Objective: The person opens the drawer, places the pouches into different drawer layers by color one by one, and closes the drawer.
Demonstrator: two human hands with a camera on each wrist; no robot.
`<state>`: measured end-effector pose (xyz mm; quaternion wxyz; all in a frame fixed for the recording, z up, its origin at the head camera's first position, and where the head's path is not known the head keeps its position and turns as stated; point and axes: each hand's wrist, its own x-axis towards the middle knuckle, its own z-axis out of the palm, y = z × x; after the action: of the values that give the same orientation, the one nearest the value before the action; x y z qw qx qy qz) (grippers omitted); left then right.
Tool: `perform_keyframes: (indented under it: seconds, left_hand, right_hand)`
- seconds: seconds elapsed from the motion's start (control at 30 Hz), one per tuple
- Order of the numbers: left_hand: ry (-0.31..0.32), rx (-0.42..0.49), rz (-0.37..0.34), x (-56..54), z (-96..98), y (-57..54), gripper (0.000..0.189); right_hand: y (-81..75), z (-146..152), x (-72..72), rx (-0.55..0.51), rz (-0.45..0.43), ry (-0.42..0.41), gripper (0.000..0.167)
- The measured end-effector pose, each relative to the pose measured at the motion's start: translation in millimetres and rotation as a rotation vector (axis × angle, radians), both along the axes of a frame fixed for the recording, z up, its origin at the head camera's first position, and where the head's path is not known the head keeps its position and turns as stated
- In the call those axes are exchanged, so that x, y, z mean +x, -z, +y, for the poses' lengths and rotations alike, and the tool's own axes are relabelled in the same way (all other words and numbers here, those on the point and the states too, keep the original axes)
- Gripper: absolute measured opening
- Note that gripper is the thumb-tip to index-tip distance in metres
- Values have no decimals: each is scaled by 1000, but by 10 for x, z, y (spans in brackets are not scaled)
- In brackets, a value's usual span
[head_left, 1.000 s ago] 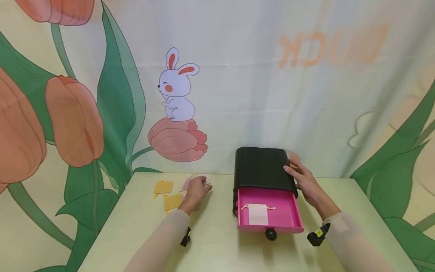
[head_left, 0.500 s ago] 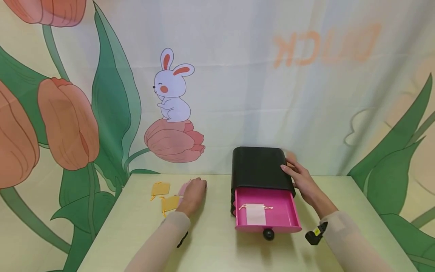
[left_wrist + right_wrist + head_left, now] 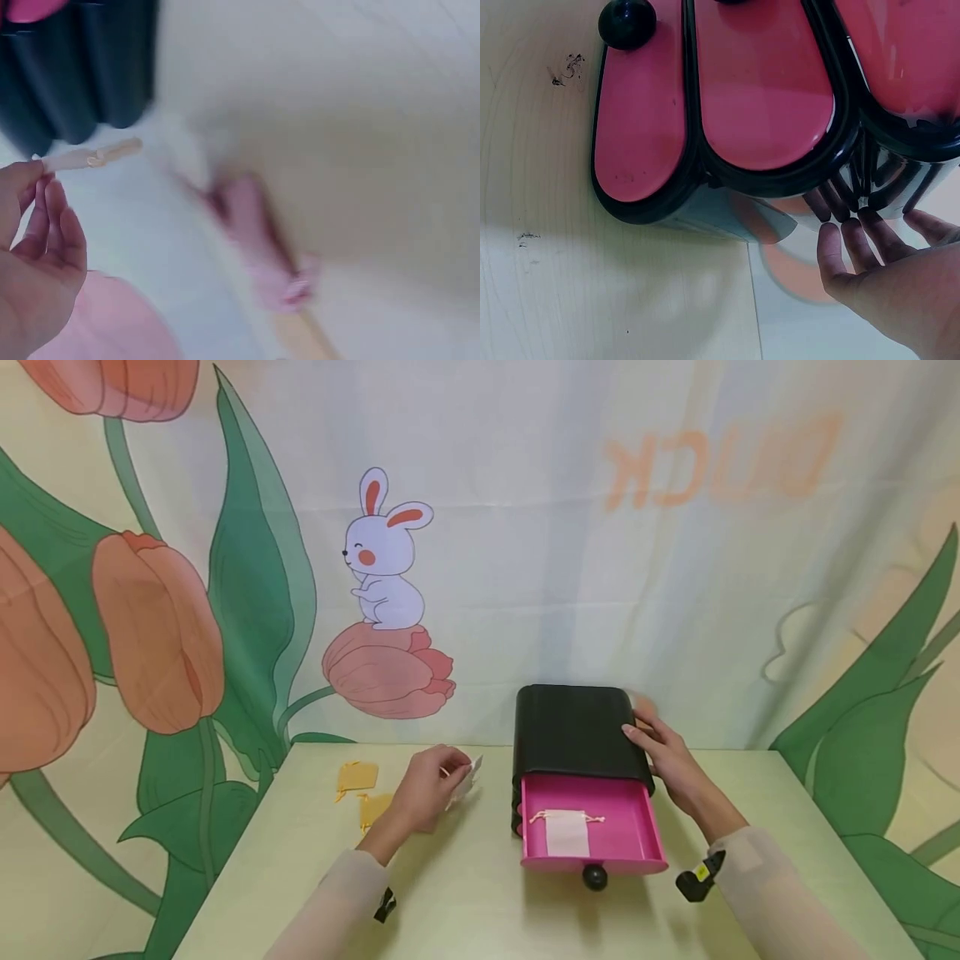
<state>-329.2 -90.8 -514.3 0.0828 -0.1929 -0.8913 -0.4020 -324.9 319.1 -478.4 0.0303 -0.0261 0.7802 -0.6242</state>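
Cream cloth shows at the fingertips of the left hand (image 3: 429,791), whose thumb and forefinger pinch one end of a small drawstring pouch (image 3: 464,787) while the other fingers curl loosely below. The pouch juts out toward three o'clock from that hand, apparently off the table (image 3: 457,902), and looks thin edge-on in the left wrist view. It should handle as almost weightless, limp and hard to damage; flat fabric gives little to grab, so a gathered cord or raised hem is probably the surest hold.

Beneath and behind the left hand is a pink pouch (image 3: 251,232), blurred in the wrist view, its surface soft and crumpled. Around nine o'clock lie two mustard ones, the farther yellow pouch (image 3: 360,775) and the nearer yellow pouch (image 3: 378,809), squarish with trailing cords.

At two o'clock stands a black cabinet (image 3: 577,727), smooth, glossy-sided and rounded at its corners. Fingertips of the right hand (image 3: 672,770) rest spread against its three o'clock side, thumb at the top edge. Its magenta drawer (image 3: 626,818), seemingly stiff plastic, stands pulled out toward six o'clock with a round black knob (image 3: 595,877); a cream drawstring bag (image 3: 567,835) lies flat inside at eight o'clock.
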Motion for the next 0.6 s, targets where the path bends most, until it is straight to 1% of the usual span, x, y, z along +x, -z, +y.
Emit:
perform_keyframes:
  seconds: [0.03, 0.1, 0.17, 0.23, 0.3, 0.4, 0.5, 0.6]
  left_hand:
    - [9, 26, -5, 64, -1, -91, 8]
    - [23, 61, 9, 166, 9, -255, 9]
    - [38, 88, 40, 242, 55, -410, 10]
    - [63, 129, 56, 322, 118, -572, 12]
    - [96, 158, 70, 409, 200, -719, 14]
    - [171, 202, 81, 554, 346, -925, 14]
    - [247, 223, 82, 667, 512, -1059, 12]
    - [324, 227, 93, 739, 689, -1118, 13]
  right_hand:
    - [-4, -5, 0, 3, -1, 2, 79]
    - [-12, -13, 8, 6, 0, 2, 79]
    - [-23, -6, 14, 9, 2, 6, 79]
    - [-31, -4, 18, 7, 4, 6, 79]
    - [-33, -2, 17, 2, 4, 6, 79]
    - [-31, -7, 5, -1, 2, 4, 79]
    - [-23, -13, -6, -3, -2, 4, 79]
    - [-10, -17, -12, -4, -4, 3, 78]
